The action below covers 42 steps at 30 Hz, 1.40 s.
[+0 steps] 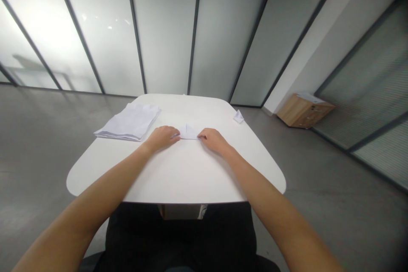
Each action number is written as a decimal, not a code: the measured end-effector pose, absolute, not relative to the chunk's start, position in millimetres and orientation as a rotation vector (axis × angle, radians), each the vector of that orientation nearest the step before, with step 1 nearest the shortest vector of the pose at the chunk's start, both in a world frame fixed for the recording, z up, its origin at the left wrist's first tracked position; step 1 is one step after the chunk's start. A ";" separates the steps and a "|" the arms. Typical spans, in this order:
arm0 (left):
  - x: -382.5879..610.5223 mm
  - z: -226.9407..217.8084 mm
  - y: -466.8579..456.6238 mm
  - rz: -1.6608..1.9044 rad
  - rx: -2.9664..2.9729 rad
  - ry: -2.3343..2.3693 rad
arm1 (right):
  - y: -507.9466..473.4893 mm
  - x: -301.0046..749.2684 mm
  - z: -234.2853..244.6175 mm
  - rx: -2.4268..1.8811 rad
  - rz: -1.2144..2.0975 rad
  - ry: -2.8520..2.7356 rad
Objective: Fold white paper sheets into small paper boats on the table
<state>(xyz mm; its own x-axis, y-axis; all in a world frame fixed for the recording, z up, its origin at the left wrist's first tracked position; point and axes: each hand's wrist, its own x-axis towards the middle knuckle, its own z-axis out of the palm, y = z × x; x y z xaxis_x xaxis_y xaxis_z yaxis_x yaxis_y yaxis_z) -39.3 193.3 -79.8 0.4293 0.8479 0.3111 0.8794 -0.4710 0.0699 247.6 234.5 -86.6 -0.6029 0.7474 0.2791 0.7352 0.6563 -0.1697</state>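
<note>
Left hand (163, 136), right hand (213, 139) on crosswise paper triangle (188, 133); apex away

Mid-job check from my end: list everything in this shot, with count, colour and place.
folded paper: one, white, table centre, between the hands
paper stack: one, white, far left of table
small folded paper: one, white, far right edge of table
table: one, white, rounded corners, in front of the person
cabinet: one, light wood, on the floor at right, pale sheet on top
glass panels: several, frosted, dark frames, behind the table
floor: grey, all around
left hand: fingertips on the folded paper's left end
right hand: fingertips on its right end
</note>
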 end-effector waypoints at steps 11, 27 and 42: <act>-43.6 -73.1 191.3 -0.594 -2.574 -1.492 | 230.3 244.2 -86.1 -1.188 0.045 -2.355; -27.6 -72.7 183.8 -0.964 -2.642 -1.510 | 229.0 228.9 -94.5 -1.468 0.354 -1.990; -23.1 -77.8 189.8 -1.130 -2.518 -1.707 | 213.7 214.3 -84.3 -1.331 -0.015 -2.269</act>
<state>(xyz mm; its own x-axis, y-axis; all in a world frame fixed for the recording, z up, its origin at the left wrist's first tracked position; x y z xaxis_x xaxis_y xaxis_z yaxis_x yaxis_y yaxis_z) -23.1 189.8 -77.8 0.2060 0.8502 0.4846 0.7782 -0.4425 0.4456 214.3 213.7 -84.3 -0.3932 0.8142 0.4272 0.8198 0.5208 -0.2380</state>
